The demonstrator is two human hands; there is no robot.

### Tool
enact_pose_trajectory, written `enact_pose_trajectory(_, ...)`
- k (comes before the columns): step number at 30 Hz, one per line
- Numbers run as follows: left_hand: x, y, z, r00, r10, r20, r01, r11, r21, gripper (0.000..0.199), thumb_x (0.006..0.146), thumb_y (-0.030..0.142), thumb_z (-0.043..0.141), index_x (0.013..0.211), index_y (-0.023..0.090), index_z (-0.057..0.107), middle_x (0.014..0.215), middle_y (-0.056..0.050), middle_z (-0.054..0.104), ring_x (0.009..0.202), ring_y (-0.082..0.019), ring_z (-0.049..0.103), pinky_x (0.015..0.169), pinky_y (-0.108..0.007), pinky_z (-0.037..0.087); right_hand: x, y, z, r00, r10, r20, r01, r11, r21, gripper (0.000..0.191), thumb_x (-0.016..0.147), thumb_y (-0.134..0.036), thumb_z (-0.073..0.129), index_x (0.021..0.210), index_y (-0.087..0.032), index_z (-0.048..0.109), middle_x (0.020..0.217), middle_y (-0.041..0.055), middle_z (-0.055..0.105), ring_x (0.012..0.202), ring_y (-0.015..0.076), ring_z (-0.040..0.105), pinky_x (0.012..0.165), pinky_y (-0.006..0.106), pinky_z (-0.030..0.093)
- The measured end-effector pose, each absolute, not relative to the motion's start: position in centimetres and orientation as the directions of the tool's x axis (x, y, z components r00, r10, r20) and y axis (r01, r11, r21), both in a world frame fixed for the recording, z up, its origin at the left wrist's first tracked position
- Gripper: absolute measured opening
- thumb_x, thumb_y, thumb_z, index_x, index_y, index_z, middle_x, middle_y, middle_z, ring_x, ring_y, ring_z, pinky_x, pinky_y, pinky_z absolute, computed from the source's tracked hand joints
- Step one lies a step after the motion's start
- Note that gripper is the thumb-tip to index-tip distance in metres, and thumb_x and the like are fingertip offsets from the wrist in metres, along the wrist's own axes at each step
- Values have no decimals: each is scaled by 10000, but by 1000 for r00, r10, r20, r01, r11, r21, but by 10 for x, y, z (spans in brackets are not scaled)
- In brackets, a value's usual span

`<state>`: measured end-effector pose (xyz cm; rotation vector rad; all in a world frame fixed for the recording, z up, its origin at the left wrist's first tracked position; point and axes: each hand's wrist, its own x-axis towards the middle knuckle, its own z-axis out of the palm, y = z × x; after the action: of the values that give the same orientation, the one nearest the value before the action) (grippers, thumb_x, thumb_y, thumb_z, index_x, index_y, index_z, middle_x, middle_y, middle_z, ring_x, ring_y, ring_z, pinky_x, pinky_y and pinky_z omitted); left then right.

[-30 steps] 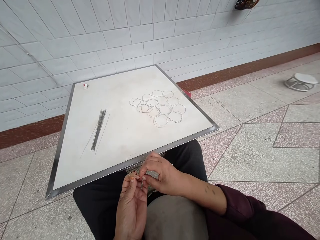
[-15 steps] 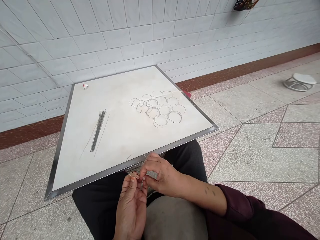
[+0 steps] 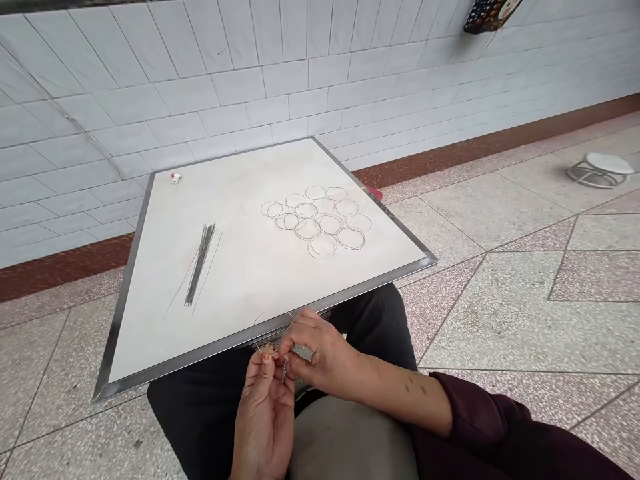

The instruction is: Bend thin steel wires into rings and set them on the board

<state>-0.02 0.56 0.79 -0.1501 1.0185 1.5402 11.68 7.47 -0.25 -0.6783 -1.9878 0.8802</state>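
Wire (image 3: pixel 255 327), thin and curved round, rises from my fingertips and overlaps the near edge of the white table (image 3: pixel 235 280) as I look down. My left hand (image 3: pixel 267 417) is palm up, its thumb closed on the wire against the fingers. My right hand (image 3: pixel 325 353) meets it, thumb and forefinger rounded and pinched together at the wire; whether the ends join or cross there is hidden. Over the past second little has changed: my view has tipped up, showing more of the tiled wall (image 3: pixel 240 87), while both hands keep the same grip. I take that to mean fine fingertip work, at the same step. The straight wires (image 3: pixel 201 260) and the overlapping rings (image 3: pixel 319 225) lie as they did, out of my hands' reach.
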Motion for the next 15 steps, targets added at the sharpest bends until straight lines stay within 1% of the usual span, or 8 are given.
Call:
enact_pose_trajectory(3, -3, 5, 6, -260, 752, -605, -858, 106, 502, 160, 903, 71, 579, 824, 176, 670, 843, -18, 656, 774, -111, 652, 737, -237, 568, 118, 76, -3, -501, 706, 501, 142, 638, -757, 184, 778, -29, 574, 837, -202, 597, 740, -1, 626, 761, 165, 521, 710, 280, 461)
enact_pose_trajectory(5, -6, 7, 6, -254, 763, -594, -864, 97, 494, 150, 897, 74, 588, 823, 177, 669, 844, -17, 654, 775, -115, 651, 743, -249, 573, 123, 78, 0, -499, 686, 530, 155, 672, -724, 153, 814, -88, 624, 919, -198, 608, 814, 16, 657, 805, 173, 542, 754, 301, 471)
enact_pose_trajectory(6, -8, 8, 6, -255, 767, -589, -866, 90, 492, 146, 894, 75, 591, 825, 177, 669, 846, -17, 655, 777, -119, 652, 741, -253, 575, 126, 80, 1, -493, 679, 544, 171, 689, -704, 166, 821, -135, 662, 967, -193, 609, 861, 29, 667, 833, 182, 549, 779, 317, 472)
enact_pose_trajectory(8, -10, 11, 7, -255, 776, -577, -871, 76, 486, 139, 882, 72, 603, 821, 177, 669, 845, -16, 656, 777, -124, 653, 726, -254, 576, 132, 82, 5, -474, 670, 571, 216, 717, -663, 265, 804, -224, 731, 1036, -179, 609, 941, 58, 667, 881, 198, 552, 806, 339, 470)
enact_pose_trajectory(10, -11, 15, 8, -238, 795, -558, -876, 73, 478, 122, 861, 75, 630, 811, 179, 668, 839, -14, 659, 766, -126, 653, 708, -246, 575, 136, 82, 8, -459, 657, 598, 249, 741, -624, 289, 800, -273, 751, 1041, -178, 622, 972, 68, 654, 898, 197, 553, 807, 339, 464)
enact_pose_trajectory(13, -10, 18, 7, -200, 834, -515, -881, 78, 467, 87, 826, 96, 681, 811, 181, 673, 836, -15, 668, 753, -128, 653, 690, -234, 575, 136, 82, 10, -450, 615, 648, 265, 785, -560, 167, 852, -269, 705, 989, -196, 643, 954, 46, 656, 878, 172, 562, 805, 325, 449)
enact_pose_trajectory(15, -8, 19, 5, -180, 847, -499, -879, 89, 468, 82, 821, 100, 688, 826, 182, 679, 853, -21, 679, 765, -129, 659, 716, -241, 579, 135, 81, 9, -450, 580, 679, 277, 813, -512, 97, 892, -246, 658, 977, -202, 640, 919, 25, 670, 855, 159, 561, 804, 323, 439)
